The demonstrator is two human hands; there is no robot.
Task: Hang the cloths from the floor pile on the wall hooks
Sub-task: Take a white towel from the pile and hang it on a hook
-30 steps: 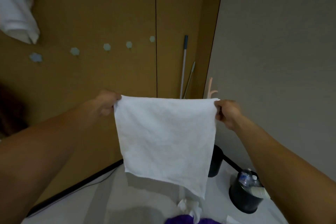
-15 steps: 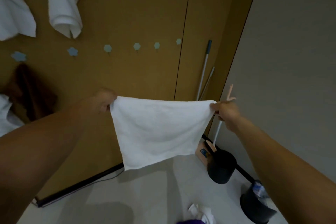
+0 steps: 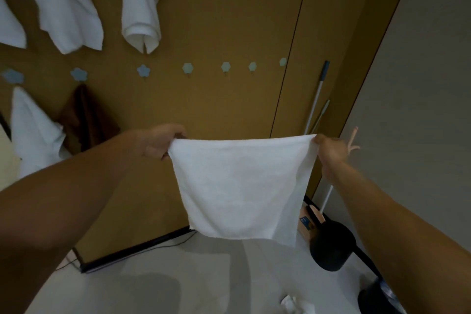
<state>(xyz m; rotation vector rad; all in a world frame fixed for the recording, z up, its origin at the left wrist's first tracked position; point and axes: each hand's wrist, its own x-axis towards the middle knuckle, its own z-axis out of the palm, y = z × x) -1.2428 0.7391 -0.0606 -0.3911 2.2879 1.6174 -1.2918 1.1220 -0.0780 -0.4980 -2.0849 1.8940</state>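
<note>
A white cloth (image 3: 242, 186) hangs spread flat between my two hands in front of the brown wall. My left hand (image 3: 160, 141) grips its top left corner and my right hand (image 3: 330, 151) pinches its top right corner. Above it runs a row of pale blue wall hooks; several bare ones (image 3: 187, 68) sit right of centre. A white cloth (image 3: 142, 0) and others hang from hooks higher up at the left. Lower left, a brown cloth (image 3: 86, 120) and a white cloth (image 3: 33, 135) hang from the same row. A scrap of the floor pile (image 3: 289, 303) shows at the bottom edge.
Mop handles (image 3: 316, 94) lean in the corner by the grey wall. A black bin (image 3: 331, 247) and a second dark bin (image 3: 379, 298) stand on the floor at the right. A black baseboard (image 3: 132, 252) runs along the wall's foot.
My view has tilted up and swung left, so more hung cloths and hooks show at the upper left. The spread cloth stays held by both corners and now sits lower in view.
</note>
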